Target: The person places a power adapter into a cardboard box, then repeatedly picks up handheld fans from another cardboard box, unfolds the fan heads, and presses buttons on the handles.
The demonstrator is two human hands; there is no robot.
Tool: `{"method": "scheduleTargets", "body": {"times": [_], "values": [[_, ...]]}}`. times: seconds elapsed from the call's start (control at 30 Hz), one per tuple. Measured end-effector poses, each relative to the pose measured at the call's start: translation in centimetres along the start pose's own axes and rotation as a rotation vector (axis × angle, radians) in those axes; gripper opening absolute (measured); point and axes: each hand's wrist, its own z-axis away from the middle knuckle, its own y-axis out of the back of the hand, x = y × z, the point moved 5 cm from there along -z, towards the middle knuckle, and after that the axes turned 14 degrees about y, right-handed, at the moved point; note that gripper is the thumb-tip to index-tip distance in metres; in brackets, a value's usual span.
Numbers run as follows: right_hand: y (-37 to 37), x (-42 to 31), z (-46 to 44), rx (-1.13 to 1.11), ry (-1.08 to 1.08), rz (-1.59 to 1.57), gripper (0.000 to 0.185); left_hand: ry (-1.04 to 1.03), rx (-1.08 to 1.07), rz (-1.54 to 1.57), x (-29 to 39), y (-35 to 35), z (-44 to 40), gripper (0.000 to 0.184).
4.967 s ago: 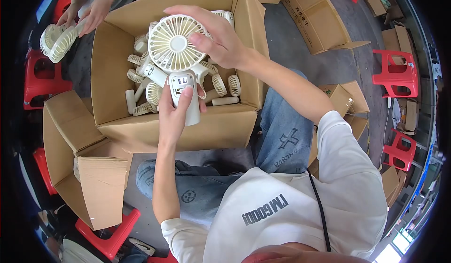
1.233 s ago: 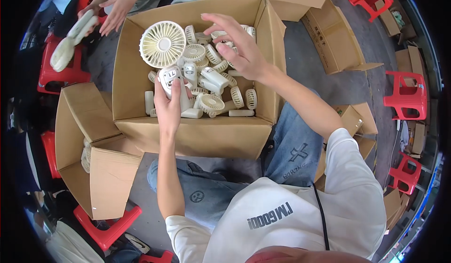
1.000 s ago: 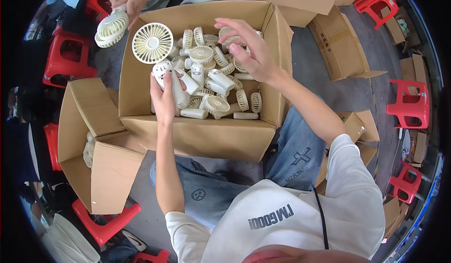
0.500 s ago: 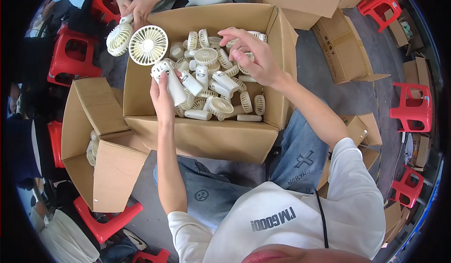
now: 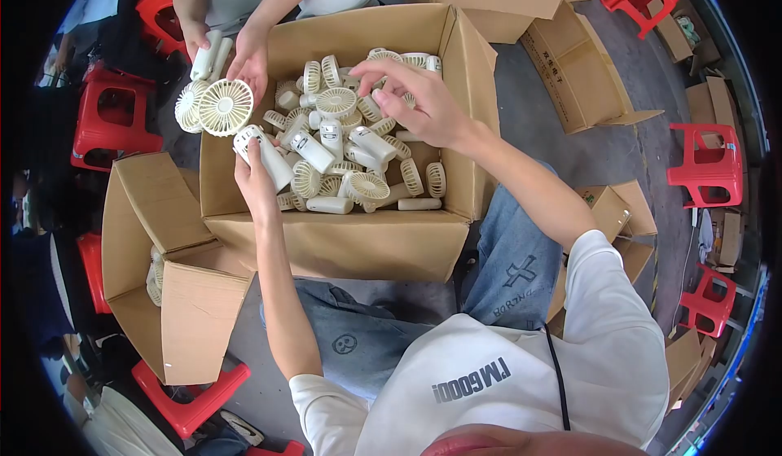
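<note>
My left hand (image 5: pixel 257 186) grips the handle of a white handheld fan (image 5: pixel 226 107), its round head tilted up and left over the box's left edge. With fingers apart and slightly bent, my right hand (image 5: pixel 428 106) hovers over the heap and holds nothing. Below both hands, a large cardboard box (image 5: pixel 342 244) contains many loose white fans (image 5: pixel 336 102), some lying with handles outward. A co-worker's hand (image 5: pixel 251 63) is close to my fan's head; whether it touches is unclear. Their other hand (image 5: pixel 195 36) holds white fan handles (image 5: pixel 210 55), with another fan head (image 5: pixel 188 106) below.
On the left stands a smaller open carton (image 5: pixel 199 309) with a few fans (image 5: pixel 155 277) inside. Red stools (image 5: pixel 114 118) line the left side, and more red stools (image 5: pixel 709 163) stand at the right. An open carton (image 5: pixel 578 73) lies on the floor beyond the box.
My left hand has shifted left and down in view with its fan. The co-worker's hands have separated, one coming down beside my fan. My right hand still hovers, slightly further left in view.
</note>
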Motion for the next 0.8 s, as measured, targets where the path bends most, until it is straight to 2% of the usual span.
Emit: {"method": "scheduleTargets", "body": {"times": [0.2, 0.47, 0.53, 0.6, 0.67, 0.73, 0.8], "values": [[0.2, 0.3, 0.1, 0.003, -0.004, 0.013, 0.035, 0.069, -0.022, 0.031, -0.1, -0.1, -0.5, 0.032], [0.6, 0.6, 0.2, 0.002, -0.004, 0.044, 0.026, 0.074, -0.111, 0.303, 2.2, 0.5, -0.3, 0.057], [0.6, 0.7, 0.0, -0.001, -0.014, 0.047, 0.026, 0.080, -0.027, 0.371, 3.2, 1.0, 0.8, 0.064], [0.4, 1.2, -0.3, -0.065, -0.050, 0.062, 0.026, 0.111, 0.013, 0.401, 3.0, 1.1, 1.7, 0.068], [0.0, 2.0, 0.1, -0.097, -0.087, 0.066, 0.026, 0.016, -0.058, 0.392, 3.2, 1.3, 2.3, 0.069], [-1.0, 3.7, 0.4, -0.243, -0.159, 0.152, 0.029, -0.039, -0.095, 0.391, 3.2, 1.2, 2.3, 0.070], [-2.2, 5.6, 0.7, -0.316, -0.189, 0.194, 0.031, -0.087, -0.224, 0.168, 2.3, 0.1, 2.4, 0.068]]}}
